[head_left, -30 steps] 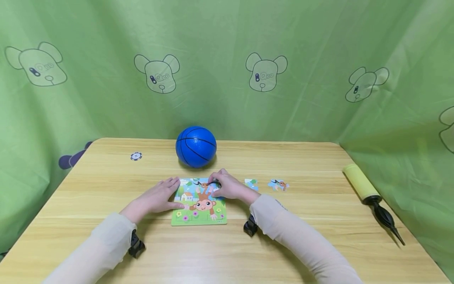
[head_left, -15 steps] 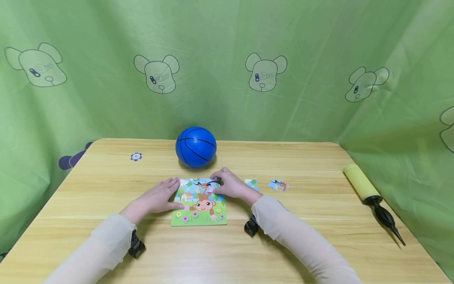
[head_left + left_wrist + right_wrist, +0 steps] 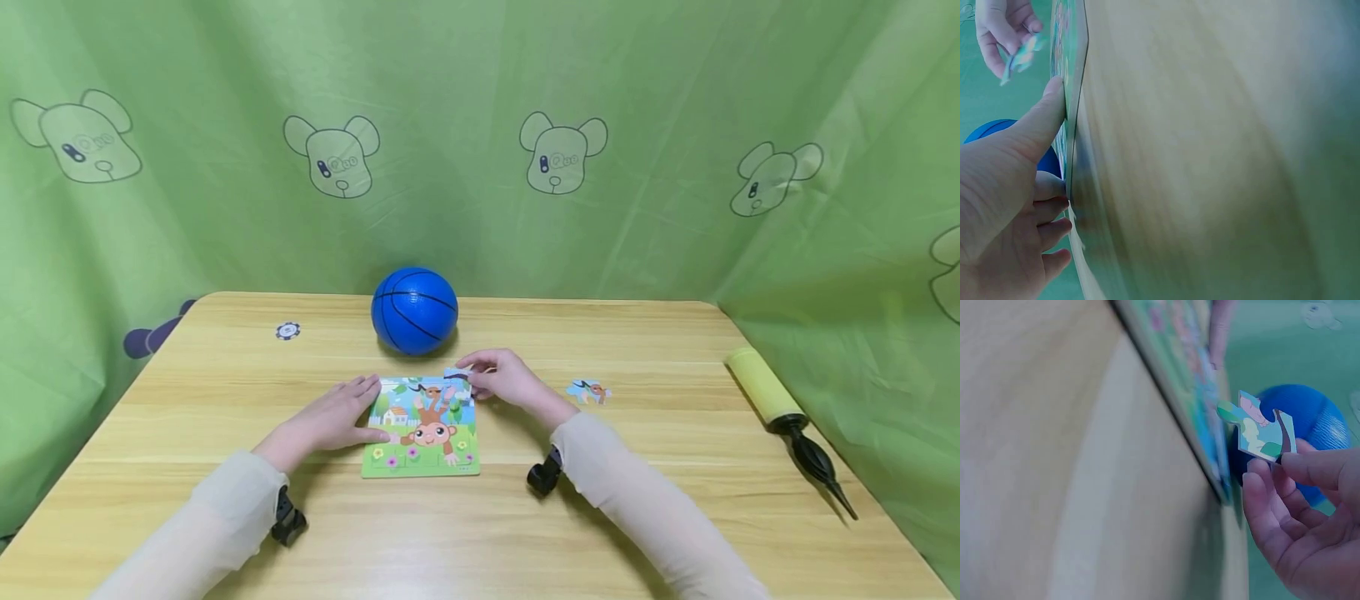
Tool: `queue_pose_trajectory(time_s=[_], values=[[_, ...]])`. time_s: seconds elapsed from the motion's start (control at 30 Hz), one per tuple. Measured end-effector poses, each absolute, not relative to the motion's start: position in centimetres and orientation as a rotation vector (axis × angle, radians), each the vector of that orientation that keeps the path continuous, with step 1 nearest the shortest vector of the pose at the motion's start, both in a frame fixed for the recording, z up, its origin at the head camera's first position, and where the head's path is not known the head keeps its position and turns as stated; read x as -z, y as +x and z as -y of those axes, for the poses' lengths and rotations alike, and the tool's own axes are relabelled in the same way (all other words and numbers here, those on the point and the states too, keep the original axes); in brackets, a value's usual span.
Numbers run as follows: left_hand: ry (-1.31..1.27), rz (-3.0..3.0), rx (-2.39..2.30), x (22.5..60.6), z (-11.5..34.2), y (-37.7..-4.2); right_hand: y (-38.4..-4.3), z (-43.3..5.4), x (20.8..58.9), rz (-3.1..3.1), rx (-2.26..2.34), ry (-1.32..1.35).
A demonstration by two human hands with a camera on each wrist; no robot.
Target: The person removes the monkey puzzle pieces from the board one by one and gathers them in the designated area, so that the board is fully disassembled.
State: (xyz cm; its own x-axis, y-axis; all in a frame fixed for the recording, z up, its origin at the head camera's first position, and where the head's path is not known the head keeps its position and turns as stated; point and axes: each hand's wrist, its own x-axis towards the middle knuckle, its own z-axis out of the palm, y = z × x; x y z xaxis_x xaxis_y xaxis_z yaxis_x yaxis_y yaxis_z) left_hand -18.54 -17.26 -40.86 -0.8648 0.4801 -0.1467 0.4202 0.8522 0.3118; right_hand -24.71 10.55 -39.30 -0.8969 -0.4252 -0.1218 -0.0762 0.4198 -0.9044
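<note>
A jigsaw puzzle (image 3: pixel 420 460) with a monkey, a house and flowers lies mid-table. My left hand (image 3: pixel 333 417) rests along its left side, thumb (image 3: pixel 1047 115) over the board and the other fingers straight by the far left corner. Between thumb and fingers my right hand (image 3: pixel 513 383) pinches a puzzle piece (image 3: pixel 1265 431), raised over the puzzle's far right corner. Blue sky, green leaves and a dark branch are printed on that piece. Another loose puzzle piece (image 3: pixel 588 391) lies on the table to the right of the right hand.
Behind the puzzle sits a blue basketball (image 3: pixel 414 310). A poker chip (image 3: pixel 288 331) lies at the back left. Along the right side of the table is a yellow hand pump (image 3: pixel 765 392) with a black nozzle. Green curtains surround the table (image 3: pixel 375 550).
My right hand has lifted the puzzle piece off the board's upper right and drawn back slightly right. It now covers the spot where a second loose piece showed. The left hand stays put.
</note>
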Motion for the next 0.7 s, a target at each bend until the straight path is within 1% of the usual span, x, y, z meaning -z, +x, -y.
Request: queue_pose_trajectory(time_s=[0.23,0.53,0.7], values=[[0.699,-2.809,-0.402,40.9,17.2,-18.5,-24.5,-14.5,38.3,-2.295,1.6,-0.365],[0.704,-2.809,-0.401,40.9,17.3,-18.5,-23.4,-21.0,36.3,-2.386,1.606,-0.337],[0.694,-2.806,-0.401,40.8,17.2,-18.4,-23.1,-24.9,35.3,-2.409,1.686,-0.28]])
